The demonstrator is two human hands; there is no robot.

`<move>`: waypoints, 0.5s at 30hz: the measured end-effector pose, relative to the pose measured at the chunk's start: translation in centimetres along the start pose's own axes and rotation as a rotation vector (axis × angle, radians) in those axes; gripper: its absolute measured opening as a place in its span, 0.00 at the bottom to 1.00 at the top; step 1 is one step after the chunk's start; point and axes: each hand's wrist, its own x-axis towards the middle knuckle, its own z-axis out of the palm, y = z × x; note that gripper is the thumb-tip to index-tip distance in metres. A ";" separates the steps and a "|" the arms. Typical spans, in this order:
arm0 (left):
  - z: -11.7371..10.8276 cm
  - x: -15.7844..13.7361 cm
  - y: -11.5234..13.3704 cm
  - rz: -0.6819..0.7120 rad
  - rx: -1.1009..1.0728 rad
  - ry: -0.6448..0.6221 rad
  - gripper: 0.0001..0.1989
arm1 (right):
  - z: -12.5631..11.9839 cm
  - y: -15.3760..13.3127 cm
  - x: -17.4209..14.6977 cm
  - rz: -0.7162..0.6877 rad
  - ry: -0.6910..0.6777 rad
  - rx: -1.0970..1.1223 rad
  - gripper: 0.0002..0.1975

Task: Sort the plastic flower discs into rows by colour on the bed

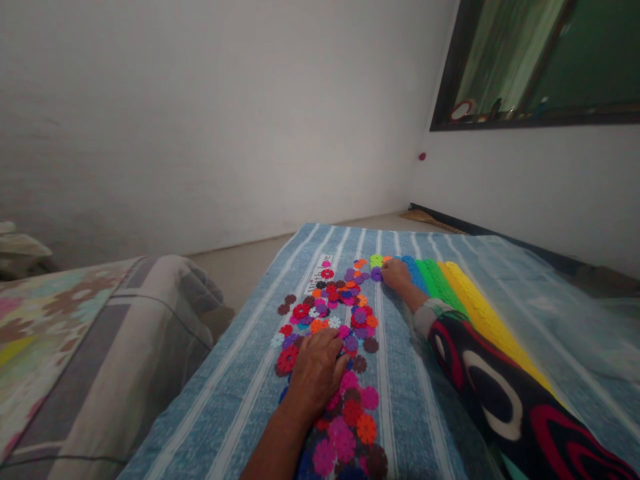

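Flower-shaped discs (345,437) in many colours lie in a long loose heap down the middle of a striped blue cloth. My left hand (317,367) rests on this heap, fingers stretched over several discs, gripping none that I can see. Farther away, my right hand (397,275) has its fingers closed and pointing left. A purple disc (376,274) lies at its fingertips; whether they pinch it or another piece is hidden. Beyond that hand is a lime-green disc (376,261). To its right run overlapping rows: a blue row (414,273), a green row (440,287) and a yellow row (480,310).
A white printed label (320,270) lies left of the heap. Clear plastic (575,320) covers the right side of the striped cloth (240,347). At left stands a cloth-draped piece of furniture (150,333). A wall and a dark-framed window (530,123) stand beyond.
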 end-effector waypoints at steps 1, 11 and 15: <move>0.0 0.0 0.0 -0.002 0.000 -0.003 0.09 | 0.0 0.0 0.0 -0.004 -0.001 -0.004 0.13; 0.1 0.1 0.0 0.006 0.007 0.016 0.09 | -0.1 -1.1 -1.2 -0.110 -0.036 0.002 0.14; 0.3 0.1 -0.3 0.019 0.010 0.020 0.09 | 0.3 -2.0 -2.7 -0.192 -0.065 0.035 0.15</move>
